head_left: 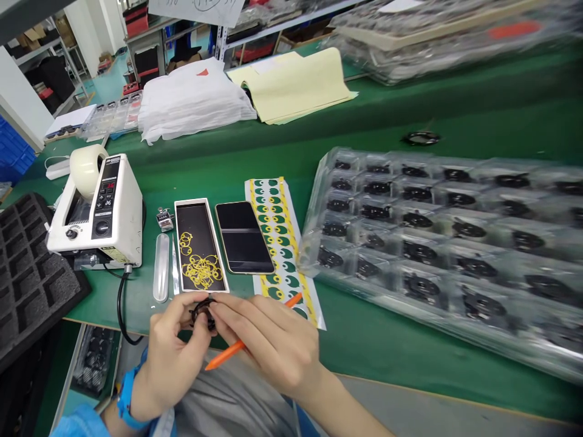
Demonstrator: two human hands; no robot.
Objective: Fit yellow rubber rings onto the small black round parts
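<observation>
I see both hands (178, 345) pinching a black part (198, 310), the right (280, 346) also holding an orange stick (223, 357). Yellow rings (201, 271): twelve o'clock.

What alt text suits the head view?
Left hand and right hand hold a black ring-shaped part, the right also an orange stick. On the green bench: yellow rings in a box, a smartphone, a clear tray of black parts.

Factory workshop: green workbench (387, 340), tape dispenser (113, 203), parts tray (396, 299), storage shelf (273, 28).
</observation>
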